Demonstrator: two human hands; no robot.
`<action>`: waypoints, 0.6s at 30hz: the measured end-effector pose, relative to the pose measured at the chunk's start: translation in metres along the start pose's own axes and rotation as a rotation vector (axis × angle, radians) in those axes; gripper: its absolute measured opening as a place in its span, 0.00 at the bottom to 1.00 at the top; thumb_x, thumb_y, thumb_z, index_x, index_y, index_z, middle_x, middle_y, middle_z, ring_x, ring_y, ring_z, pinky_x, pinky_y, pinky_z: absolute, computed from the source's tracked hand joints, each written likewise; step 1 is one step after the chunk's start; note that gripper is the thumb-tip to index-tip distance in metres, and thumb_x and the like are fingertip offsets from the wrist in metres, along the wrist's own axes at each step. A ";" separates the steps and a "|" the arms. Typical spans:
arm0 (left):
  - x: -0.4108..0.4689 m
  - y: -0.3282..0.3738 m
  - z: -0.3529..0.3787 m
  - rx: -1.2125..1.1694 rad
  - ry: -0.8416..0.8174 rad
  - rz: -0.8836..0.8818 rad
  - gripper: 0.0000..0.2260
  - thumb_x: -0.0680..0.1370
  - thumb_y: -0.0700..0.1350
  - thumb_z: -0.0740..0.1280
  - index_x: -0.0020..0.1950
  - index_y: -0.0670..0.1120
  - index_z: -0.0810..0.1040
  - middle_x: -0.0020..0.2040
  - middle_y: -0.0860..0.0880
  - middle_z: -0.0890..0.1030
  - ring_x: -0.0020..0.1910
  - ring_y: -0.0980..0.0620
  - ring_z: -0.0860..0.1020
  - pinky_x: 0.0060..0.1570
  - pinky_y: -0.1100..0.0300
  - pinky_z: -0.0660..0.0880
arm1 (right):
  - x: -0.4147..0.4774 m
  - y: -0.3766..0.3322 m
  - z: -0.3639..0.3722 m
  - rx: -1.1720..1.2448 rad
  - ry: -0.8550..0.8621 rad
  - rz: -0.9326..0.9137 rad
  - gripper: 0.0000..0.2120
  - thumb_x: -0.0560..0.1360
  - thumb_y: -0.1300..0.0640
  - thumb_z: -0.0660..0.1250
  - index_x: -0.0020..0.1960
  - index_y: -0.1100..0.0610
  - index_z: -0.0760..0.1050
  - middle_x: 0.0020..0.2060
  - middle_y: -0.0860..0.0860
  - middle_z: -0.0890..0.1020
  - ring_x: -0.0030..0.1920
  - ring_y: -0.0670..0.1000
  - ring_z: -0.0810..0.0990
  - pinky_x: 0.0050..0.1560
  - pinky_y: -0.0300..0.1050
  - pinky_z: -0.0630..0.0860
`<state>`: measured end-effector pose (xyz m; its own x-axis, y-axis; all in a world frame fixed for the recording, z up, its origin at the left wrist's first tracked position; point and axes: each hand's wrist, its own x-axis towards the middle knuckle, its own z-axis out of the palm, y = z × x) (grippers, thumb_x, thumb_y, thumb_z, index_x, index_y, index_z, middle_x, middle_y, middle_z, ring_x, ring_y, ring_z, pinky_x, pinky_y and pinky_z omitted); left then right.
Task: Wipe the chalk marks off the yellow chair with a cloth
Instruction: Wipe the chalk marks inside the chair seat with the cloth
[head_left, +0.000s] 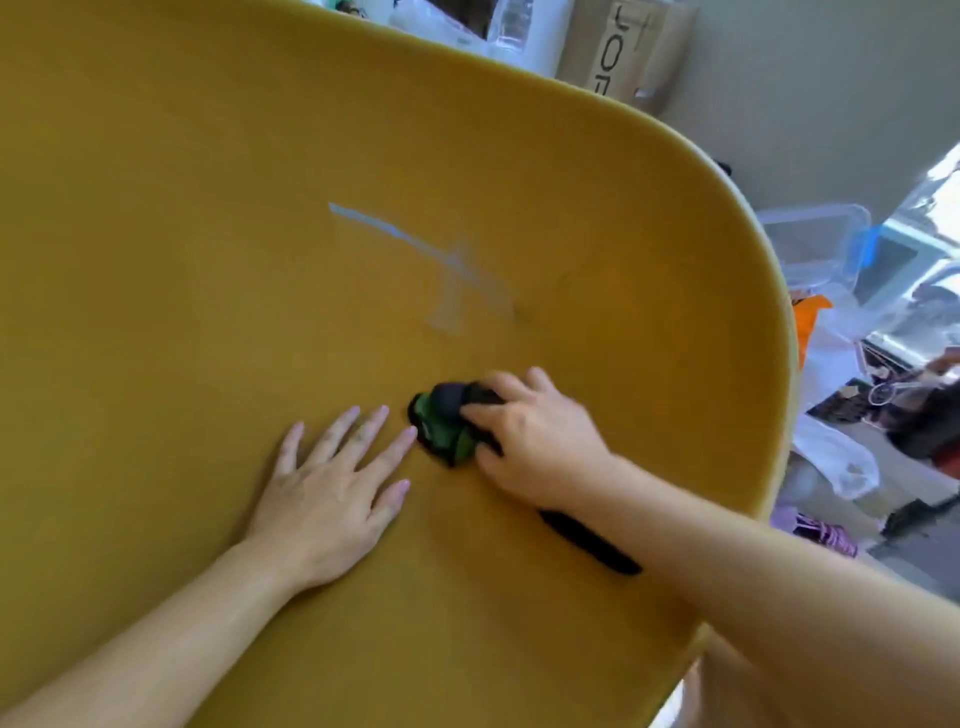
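Yellow chair (208, 234) fills frame. 2 hands, lower centre: left hand (332, 483) flat on the seat, fingers spread; right hand (535, 431) grips 1 bunched black-green cloth (447, 423) against the seat. 2 smeared chalk strokes (415, 244) mid-frame, above the cloth. 1 cardboard box (618, 57) top right, lettering partly visible: "JOR".

Head view, close above yellow chair (208, 260), facing steeply down

Chair (208, 234) is a mustard yellow, chalk marks (447, 270) on it look pale whitish-blue and smeary, and the cloth (447, 423) I'm gripping is black with green patches.
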<state>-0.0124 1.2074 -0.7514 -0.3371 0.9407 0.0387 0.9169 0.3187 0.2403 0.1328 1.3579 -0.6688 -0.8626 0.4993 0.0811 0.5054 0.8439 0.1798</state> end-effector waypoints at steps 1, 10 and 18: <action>0.000 0.000 -0.001 0.004 0.007 -0.001 0.33 0.71 0.66 0.32 0.74 0.64 0.56 0.78 0.59 0.43 0.77 0.55 0.41 0.72 0.41 0.44 | -0.013 -0.023 0.015 0.057 -0.062 -0.087 0.18 0.75 0.47 0.59 0.65 0.43 0.73 0.63 0.48 0.71 0.56 0.55 0.67 0.51 0.51 0.77; 0.002 0.000 -0.001 -0.011 0.011 -0.001 0.33 0.69 0.67 0.31 0.75 0.66 0.43 0.78 0.60 0.43 0.76 0.56 0.40 0.73 0.42 0.42 | 0.039 0.115 -0.099 -0.419 0.331 0.328 0.13 0.75 0.52 0.64 0.58 0.47 0.79 0.62 0.53 0.71 0.61 0.61 0.66 0.55 0.56 0.71; -0.001 0.000 0.001 -0.067 0.079 -0.011 0.35 0.71 0.66 0.36 0.75 0.56 0.56 0.77 0.60 0.51 0.76 0.61 0.45 0.73 0.44 0.42 | 0.006 0.014 -0.015 -0.045 -0.070 -0.171 0.15 0.76 0.47 0.63 0.62 0.41 0.75 0.65 0.44 0.71 0.58 0.54 0.69 0.48 0.46 0.76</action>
<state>-0.0116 1.2068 -0.7521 -0.3652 0.9243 0.1113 0.8976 0.3179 0.3055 0.1338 1.3695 -0.6508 -0.9314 0.3634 -0.0222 0.3491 0.9086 0.2293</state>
